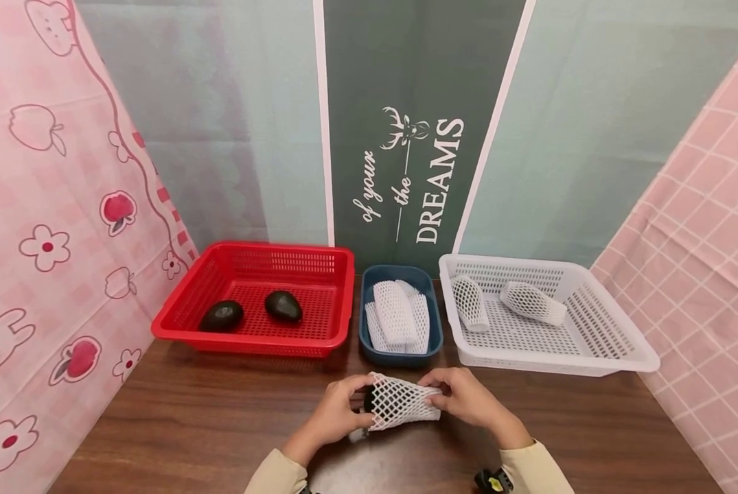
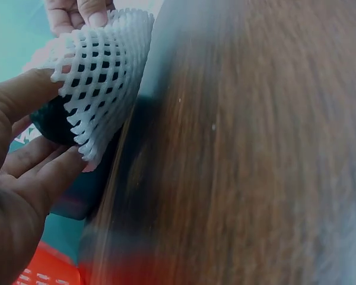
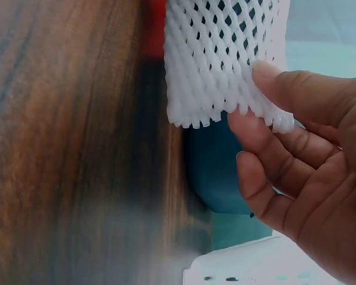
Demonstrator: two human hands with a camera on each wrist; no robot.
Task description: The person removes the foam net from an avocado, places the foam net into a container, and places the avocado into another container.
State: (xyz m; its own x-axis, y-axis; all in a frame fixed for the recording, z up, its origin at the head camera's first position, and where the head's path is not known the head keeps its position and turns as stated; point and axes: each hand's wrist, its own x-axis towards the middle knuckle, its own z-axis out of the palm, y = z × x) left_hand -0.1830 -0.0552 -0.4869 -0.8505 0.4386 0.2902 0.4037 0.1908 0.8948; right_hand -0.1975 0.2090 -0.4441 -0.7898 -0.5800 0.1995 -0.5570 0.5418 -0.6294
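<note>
A dark avocado [image 2: 52, 122] sits inside a white foam net sleeve [image 1: 401, 403], held over the table in front of the blue box. Its rounded end pokes out of the sleeve's wide mouth on the left, while the mesh covers the rest. My left hand [image 1: 338, 410] grips this mouth, thumb and fingers on opposite sides of the net's edge around the avocado. At the narrower, flattened end, my right hand [image 1: 467, 398] pinches the foam between thumb and fingers. The right wrist view shows the sleeve's cut edge [image 3: 210, 119] beside those fingertips.
A red basket [image 1: 251, 344] with two bare avocados [image 1: 283, 306] stands at the back left. Several foam nets [image 1: 396, 312] fill the blue box [image 1: 401, 359] in the middle. At right, a white basket [image 1: 542, 360] holds two net-wrapped pieces [image 1: 532, 302]. Cloth hangs behind and at both sides.
</note>
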